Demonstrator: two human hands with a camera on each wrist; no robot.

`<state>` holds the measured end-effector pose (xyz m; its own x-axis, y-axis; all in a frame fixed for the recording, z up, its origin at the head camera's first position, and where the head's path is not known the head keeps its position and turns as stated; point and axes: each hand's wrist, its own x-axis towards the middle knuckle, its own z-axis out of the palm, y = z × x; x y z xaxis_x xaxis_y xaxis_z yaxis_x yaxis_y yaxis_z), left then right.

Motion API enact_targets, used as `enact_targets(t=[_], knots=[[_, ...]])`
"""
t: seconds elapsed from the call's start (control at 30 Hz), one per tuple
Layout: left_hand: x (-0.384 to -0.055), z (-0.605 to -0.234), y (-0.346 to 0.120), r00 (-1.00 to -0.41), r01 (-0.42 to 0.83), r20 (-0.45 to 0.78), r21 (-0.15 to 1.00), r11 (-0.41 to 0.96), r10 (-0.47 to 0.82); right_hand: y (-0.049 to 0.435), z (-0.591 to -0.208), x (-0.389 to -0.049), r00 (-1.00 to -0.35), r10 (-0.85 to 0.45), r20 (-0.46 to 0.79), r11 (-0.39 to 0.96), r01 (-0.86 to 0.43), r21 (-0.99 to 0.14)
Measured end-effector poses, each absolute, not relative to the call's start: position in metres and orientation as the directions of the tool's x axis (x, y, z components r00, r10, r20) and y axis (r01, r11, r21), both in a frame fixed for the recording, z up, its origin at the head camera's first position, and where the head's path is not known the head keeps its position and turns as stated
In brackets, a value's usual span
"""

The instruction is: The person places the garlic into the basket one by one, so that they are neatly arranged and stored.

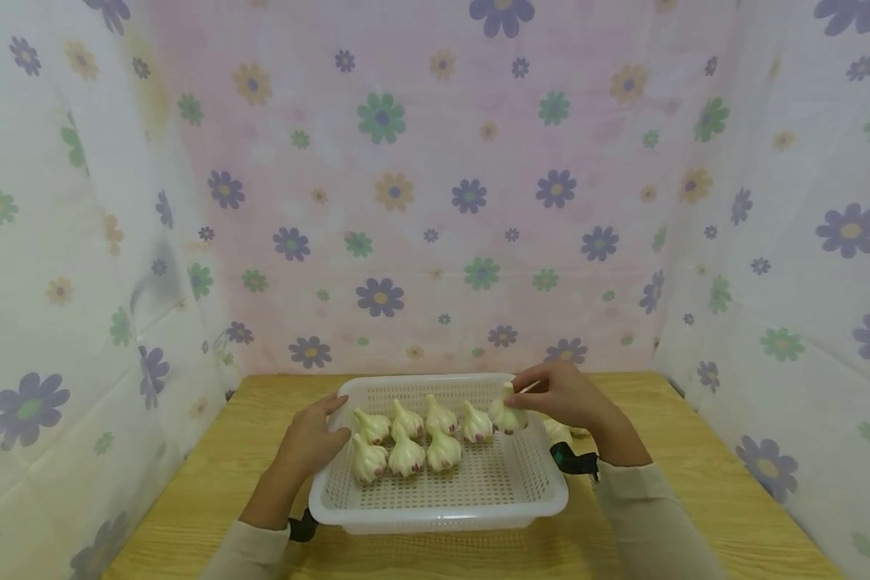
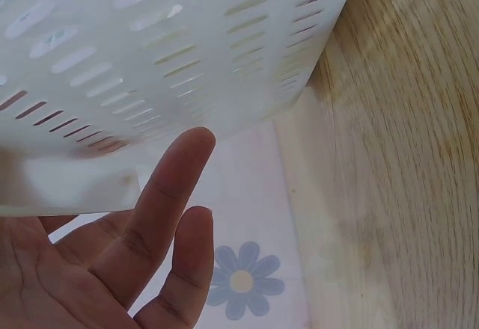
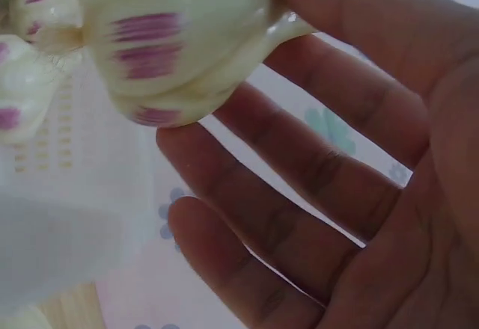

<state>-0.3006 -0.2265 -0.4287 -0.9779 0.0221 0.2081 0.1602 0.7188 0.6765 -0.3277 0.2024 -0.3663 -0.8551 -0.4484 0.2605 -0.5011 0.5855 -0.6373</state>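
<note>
A white plastic basket (image 1: 438, 514) with slotted walls stands on the table, several garlic bulbs (image 1: 407, 457) in two rows toward its back left. My left hand (image 1: 310, 435) holds the basket's left rim, thumb over the edge. From below, the left wrist view shows its fingers (image 2: 179, 172) along the outside of the slotted wall. Over the back right corner of the basket, my right hand (image 1: 565, 395) pinches another garlic bulb (image 1: 507, 416) near its stem. That bulb (image 3: 179, 37), with purple marks, fills the top of the right wrist view, the fingers beneath it.
Outside the basket's right wall, more pale garlic bulbs (image 1: 557, 432) lie partly hidden behind the right hand and wrist. The wooden table (image 1: 210, 483) is enclosed by flowered cloth (image 1: 435, 282) at the back and both sides.
</note>
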Motion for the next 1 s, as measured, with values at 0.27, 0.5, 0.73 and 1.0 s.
enact_targets(t=[0.27,0.5,0.73,1.0], knots=[[-0.304,-0.437,-0.226,-0.977,0.157,0.211,0.679,0.717,0.015,0.179,-0.375,-0.343,-0.835,-0.531,0.145,0.616,-0.498,-0.610],[-0.305,-0.436,-0.226,-0.977,0.163,0.211,0.678,0.717,0.023,0.164,-0.385,-0.350,-0.851,-0.523,0.056,0.694,-0.463,-0.551],[-0.304,-0.432,-0.226,-0.977,0.163,0.212,0.677,0.718,0.022,0.153,-0.386,-0.350,-0.833,-0.553,0.010,0.698,-0.470,-0.541],[-0.302,-0.430,-0.226,-0.976,0.166,0.216,0.677,0.717,0.022,0.146,-0.386,-0.349,-0.832,-0.553,-0.046,0.713,-0.444,-0.542]])
